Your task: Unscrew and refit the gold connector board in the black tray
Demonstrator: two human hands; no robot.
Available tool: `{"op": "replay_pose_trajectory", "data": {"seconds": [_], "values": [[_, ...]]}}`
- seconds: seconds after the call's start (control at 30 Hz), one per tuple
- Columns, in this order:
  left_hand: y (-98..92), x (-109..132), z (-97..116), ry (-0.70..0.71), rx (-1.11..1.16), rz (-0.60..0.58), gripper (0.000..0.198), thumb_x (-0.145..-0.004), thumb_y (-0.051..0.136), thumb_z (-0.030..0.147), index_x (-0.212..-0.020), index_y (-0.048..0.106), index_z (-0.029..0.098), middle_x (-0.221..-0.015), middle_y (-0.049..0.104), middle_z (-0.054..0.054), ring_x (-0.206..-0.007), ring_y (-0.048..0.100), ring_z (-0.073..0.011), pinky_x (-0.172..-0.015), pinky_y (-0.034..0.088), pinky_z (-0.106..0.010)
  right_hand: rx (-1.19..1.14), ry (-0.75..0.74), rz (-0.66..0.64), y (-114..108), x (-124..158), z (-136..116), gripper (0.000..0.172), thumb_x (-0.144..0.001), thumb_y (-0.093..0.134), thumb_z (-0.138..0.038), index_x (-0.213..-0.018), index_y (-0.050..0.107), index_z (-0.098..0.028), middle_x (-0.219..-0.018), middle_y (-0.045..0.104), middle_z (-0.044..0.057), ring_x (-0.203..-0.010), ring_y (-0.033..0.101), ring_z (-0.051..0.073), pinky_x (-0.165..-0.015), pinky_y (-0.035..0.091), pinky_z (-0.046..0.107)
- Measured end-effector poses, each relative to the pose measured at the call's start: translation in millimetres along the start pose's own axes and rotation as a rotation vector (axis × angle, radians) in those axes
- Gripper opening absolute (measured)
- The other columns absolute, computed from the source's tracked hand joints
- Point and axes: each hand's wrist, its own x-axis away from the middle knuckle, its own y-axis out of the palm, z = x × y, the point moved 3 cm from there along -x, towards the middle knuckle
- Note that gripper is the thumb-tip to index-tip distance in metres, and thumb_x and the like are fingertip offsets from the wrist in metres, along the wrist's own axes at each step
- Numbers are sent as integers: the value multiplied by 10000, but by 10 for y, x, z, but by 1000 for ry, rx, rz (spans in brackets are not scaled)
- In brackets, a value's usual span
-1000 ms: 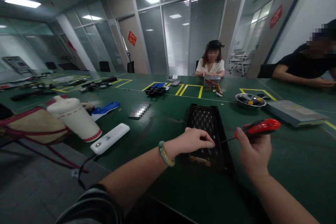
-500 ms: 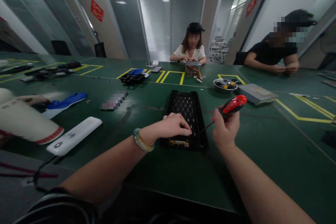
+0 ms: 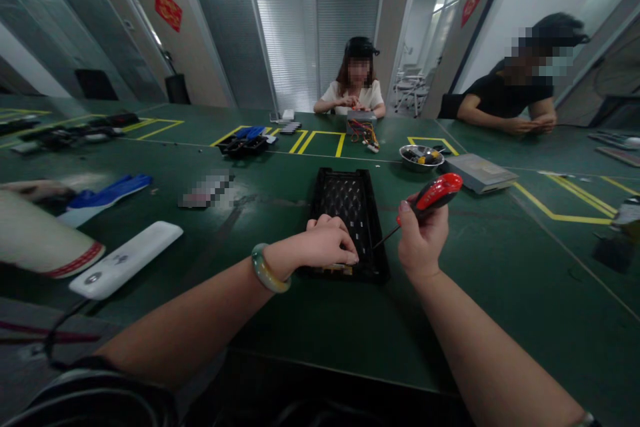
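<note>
A black plastic frame with a diamond-patterned panel lies flat before me. My left hand, with a jade-coloured bangle at the wrist, is over its near part. Thumb and fingertips are pressed together close to the frame's surface; anything between them is too small to make out. A gold-coloured strip at the near end is partly covered by that hand. In my right hand is a screwdriver with a red and black handle. Its thin shaft slants down left, with the tip at the frame's right inner side; contact cannot be told.
To the left are a white power bank-like box with a cable, a blue glove and another person's sleeve. Farther off are a metal bowl of tools, a grey flat box, a wired metal box and two people.
My view has turned slightly right, so everything sits farther left. The left fingers have shifted a little over the gold-coloured strip. The screwdriver stays in my right hand at a similar slant.
</note>
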Motion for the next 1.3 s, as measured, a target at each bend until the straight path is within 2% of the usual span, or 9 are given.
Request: {"op": "replay_pose_trajectory", "data": {"seconds": [0.27,0.4,0.57,0.67,0.77,0.93,1.1,1.3], "values": [[47,-37,-48,-33,21,-8,114,-745,718,457,-813,785,396,-1121,603,-21,-1136,441,-336,-1000,310,-530,-17,19,7,-2,0,-19,239,-838,674,-402,-970,571,-232,-848,579,10,-708,560,186,-703,476,354],[54,-1,-35,-42,19,-6,126,-774,705,467,-849,776,395,-1178,588,-9,-1185,418,-331,-1012,295,-521,-115,41,30,14,2,-111,204,-846,675,-374,-954,566,-240,-791,557,-9,-633,524,154,-617,444,314],[58,88,-55,59,24,99,147,-826,666,473,-854,775,379,-1178,618,1,-1176,432,-305,-1002,291,-493,-276,60,5,60,60,-272,164,-859,657,-333,-963,555,-258,-767,511,-26,-571,472,124,-536,392,286],[46,141,-78,131,14,154,174,-887,613,441,-883,777,384,-1195,634,13,-1191,429,-295,-1010,271,-502,-252,49,-27,79,129,-313,183,-860,657,-347,-980,551,-260,-814,517,-13,-600,487,131,-561,407,298],[4,202,-95,171,-4,212,191,-921,586,417,-939,774,392,-1258,627,20,-1224,419,-295,-1002,266,-511,-205,41,-54,91,193,-300,182,-861,667,-339,-987,565,-254,-881,539,14,-705,539,167,-648,446,335],[-11,298,-100,248,-30,255,130,-879,664,406,-935,778,376,-1265,634,13,-1225,429,-292,-989,259,-511,-180,23,-102,119,246,-263,168,-864,669,-305,-989,574,-245,-903,554,26,-813,578,199,-733,468,366],[61,327,-90,292,-21,313,107,-832,740,399,-918,779,347,-1240,652,11,-1240,424,-291,-982,222,-510,-129,-14,-160,142,258,-260,149,-874,657,-295,-974,575,-220,-880,557,24,-796,580,188,-711,464,349],[107,315,-79,294,-6,328,78,-838,752,364,-910,773,344,-1186,685,34,-1241,431,-281,-978,193,-502,-126,-40,-174,144,252,-305,123,-877,662,-251,-969,589,-212,-879,541,17,-721,550,155,-635,420,308]]}}
